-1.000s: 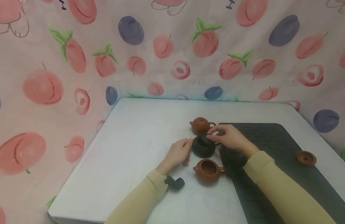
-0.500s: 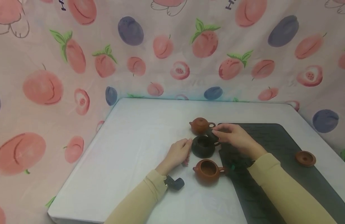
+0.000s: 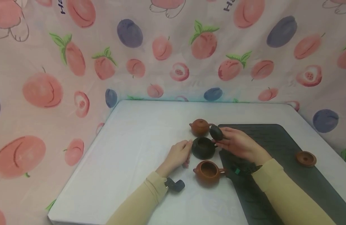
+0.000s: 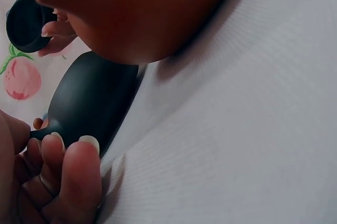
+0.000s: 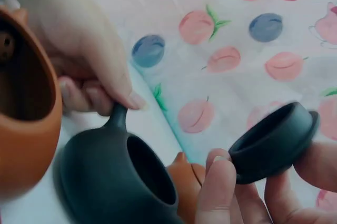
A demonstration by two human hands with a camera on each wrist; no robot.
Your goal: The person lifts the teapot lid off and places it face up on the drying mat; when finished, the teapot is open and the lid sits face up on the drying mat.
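My right hand [image 3: 240, 144] pinches the dark lid [image 3: 216, 132], lifted just above and behind the open dark teapot [image 3: 203, 147]; my left hand [image 3: 177, 155], fingers curled, touches that pot's spout side. Lid-off step, I judge: next I need a bare spot on the mat [image 3: 274, 140] beside the pot

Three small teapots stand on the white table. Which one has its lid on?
The far brown teapot alone wears its lid. The dark teapot and the near brown teapot stand open; the right hand holds the dark lid.
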